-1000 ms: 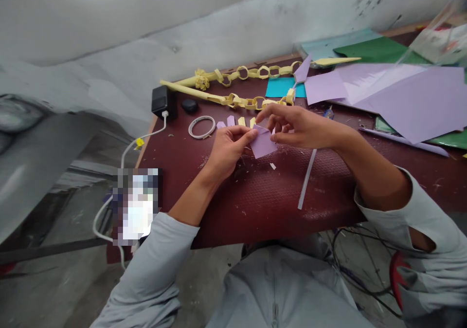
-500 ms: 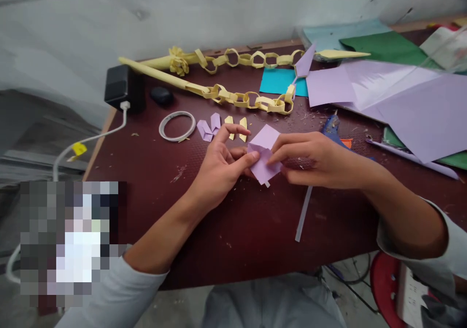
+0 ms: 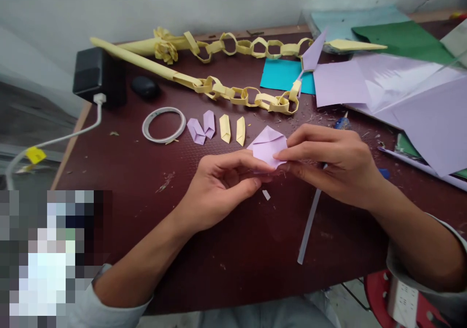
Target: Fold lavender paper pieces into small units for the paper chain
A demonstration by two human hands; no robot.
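A small square of light purple paper (image 3: pixel 269 148), its top corner folded down, is held up over the table between both hands. My right hand (image 3: pixel 333 160) pinches its right edge between thumb and fingers. Along the lower left edge lie the fingers of my left hand (image 3: pixel 222 182); its thumb stands a little apart below, and some fingers are hidden under the paper. Just beyond are two folded purple paper pieces (image 3: pixel 203 127) and two folded yellow paper pieces (image 3: pixel 232 129). Behind my right hand, a blue-bodied glue gun (image 3: pixel 343 121) is mostly hidden, with a translucent glue stick (image 3: pixel 309 228) nearer me.
A white tape ring (image 3: pixel 145 123), black mouse-like object (image 3: pixel 145 87) and black box (image 3: pixel 91 77) with cable stand left. Yellow paper chains (image 3: pixel 251 96) stretch across the back. Purple sheets (image 3: pixel 434 118) and a green sheet (image 3: pixel 404 41) lie right. A white scrap (image 3: pixel 266 194) lies near my left thumb.
The purple paper has turned in my hands, and its folded top corner now shows. My left thumb has come off its face and dropped below. The view has shifted closer.
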